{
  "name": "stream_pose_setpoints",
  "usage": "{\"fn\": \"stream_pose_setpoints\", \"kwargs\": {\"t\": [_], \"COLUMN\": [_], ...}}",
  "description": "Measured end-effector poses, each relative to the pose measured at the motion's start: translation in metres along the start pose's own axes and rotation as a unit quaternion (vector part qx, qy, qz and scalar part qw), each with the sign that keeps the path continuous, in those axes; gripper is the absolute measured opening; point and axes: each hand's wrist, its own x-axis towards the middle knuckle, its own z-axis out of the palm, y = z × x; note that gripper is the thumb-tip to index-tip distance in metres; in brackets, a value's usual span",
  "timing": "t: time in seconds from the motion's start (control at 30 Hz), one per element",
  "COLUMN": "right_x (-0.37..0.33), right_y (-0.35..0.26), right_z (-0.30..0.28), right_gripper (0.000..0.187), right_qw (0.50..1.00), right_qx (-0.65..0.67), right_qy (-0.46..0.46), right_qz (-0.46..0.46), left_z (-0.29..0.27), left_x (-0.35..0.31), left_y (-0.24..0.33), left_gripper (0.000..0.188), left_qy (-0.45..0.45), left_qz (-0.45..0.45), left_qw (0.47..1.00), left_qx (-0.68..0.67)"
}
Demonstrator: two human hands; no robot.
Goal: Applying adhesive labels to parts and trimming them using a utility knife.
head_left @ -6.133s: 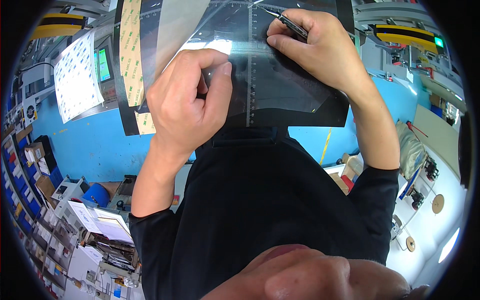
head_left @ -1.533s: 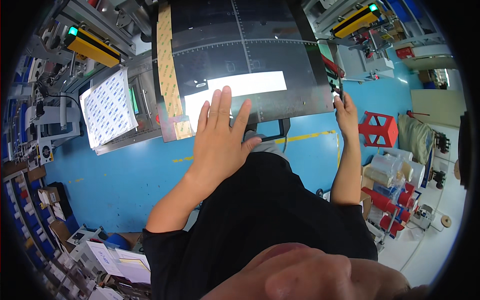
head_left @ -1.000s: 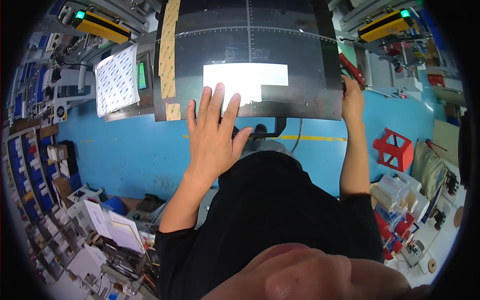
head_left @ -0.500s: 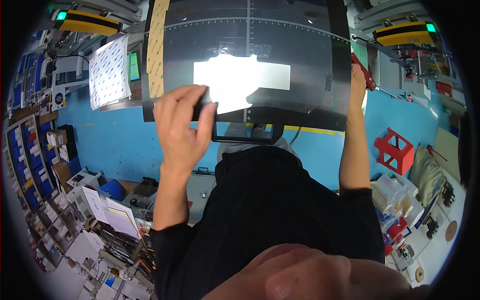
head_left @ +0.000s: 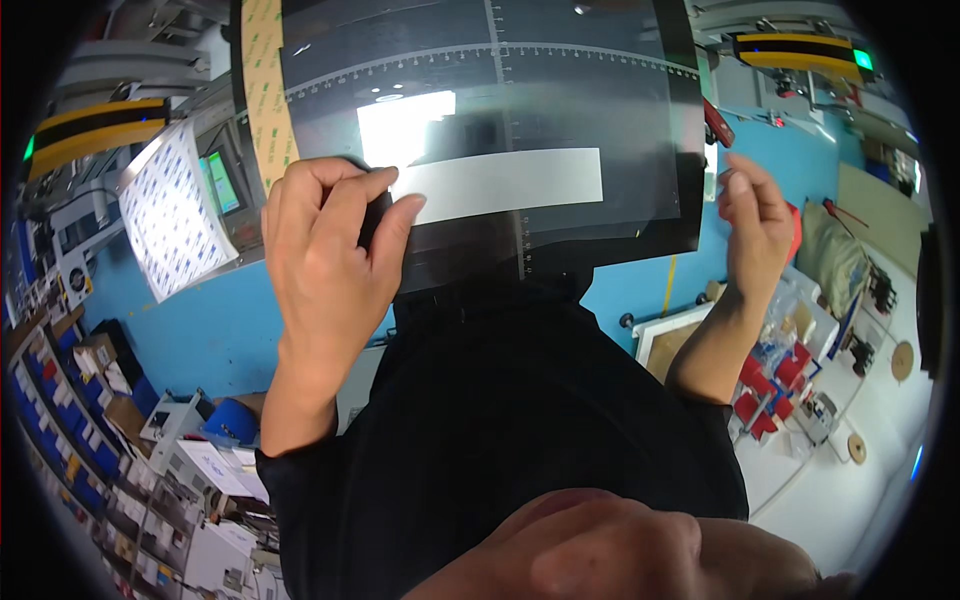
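Note:
A long white strip [head_left: 510, 182] lies across the dark board [head_left: 600, 100], which has white ruler scales printed on it. My left hand [head_left: 325, 220] is at the strip's left end, with thumb and forefinger closed on its edge. Off the board's right edge, my right hand [head_left: 755, 225] hangs in the air, its fingers loosely bent and apart, with nothing visible in them. Closest to it is a long red object [head_left: 717, 124] beside the board; its kind is unclear. A bright reflection on the board sits just beyond the strip's left half.
Tan printed tape [head_left: 262, 100] runs along the board's left side. A printed white sheet [head_left: 175, 215] hangs left of it, near a small green screen [head_left: 220, 180]. Yellow-and-black devices [head_left: 805, 50] flank the board. At right stands a white table [head_left: 800, 450] with red parts and plastic bags.
My right hand has come away from the red object, moving right and nearer to me. My left hand has shifted slightly left and down. The strip now lies farther from the glare.

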Motion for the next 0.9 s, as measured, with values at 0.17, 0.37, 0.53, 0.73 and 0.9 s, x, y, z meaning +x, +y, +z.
{"fn": "stream_pose_setpoints", "kwargs": {"t": [0.17,0.37,0.53,0.73,0.9], "right_x": [-0.03,-0.038,-0.032,-0.025,-0.025], "right_y": [-0.053,-0.056,-0.06,-0.063,-0.067], "right_z": [0.036,0.045,0.055,0.058,0.047], "right_gripper": [0.051,0.064,0.061,0.063,0.071], "right_qw": [0.944,0.854,0.844,0.855,0.898], "right_qx": [0.143,0.354,0.35,0.306,0.22], "right_qy": [-0.288,-0.303,-0.317,-0.339,-0.334], "right_qz": [0.075,0.232,0.254,0.245,0.186], "left_z": [0.001,0.001,0.002,0.001,-0.001], "left_x": [0.004,0.007,0.008,0.007,0.004], "left_y": [-0.014,-0.024,-0.027,-0.023,-0.019], "left_gripper": [0.029,0.031,0.032,0.032,0.03], "left_qy": [-0.013,-0.025,-0.042,-0.05,-0.033], "left_qz": [0.034,0.065,0.063,0.049,0.029], "left_qw": [0.999,0.996,0.995,0.996,0.998], "left_qx": [-0.024,-0.062,-0.061,-0.052,-0.044]}}
